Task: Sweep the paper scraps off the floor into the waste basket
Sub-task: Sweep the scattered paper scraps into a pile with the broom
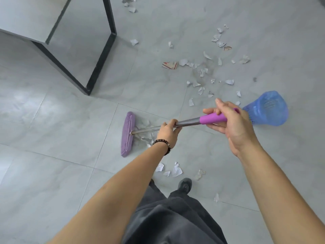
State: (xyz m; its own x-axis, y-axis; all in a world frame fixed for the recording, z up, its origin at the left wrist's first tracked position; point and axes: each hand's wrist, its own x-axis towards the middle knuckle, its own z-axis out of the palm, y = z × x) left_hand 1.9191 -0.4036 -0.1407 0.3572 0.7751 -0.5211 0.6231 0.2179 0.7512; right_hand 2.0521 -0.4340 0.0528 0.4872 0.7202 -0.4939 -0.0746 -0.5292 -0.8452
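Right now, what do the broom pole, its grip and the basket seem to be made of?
Pole: likely metal, grey with a dull sheen. Grip: purple, smooth, plastic or rubber; I cannot tell which. Basket: blue plastic, its wall full of small holes, seemingly under a thin bag.

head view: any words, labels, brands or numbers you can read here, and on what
No text can be read.
red-printed scrap: red marks, too blurred to read.
smaller printed scrap: too small to read.
broom, blue waste basket: no label shows.
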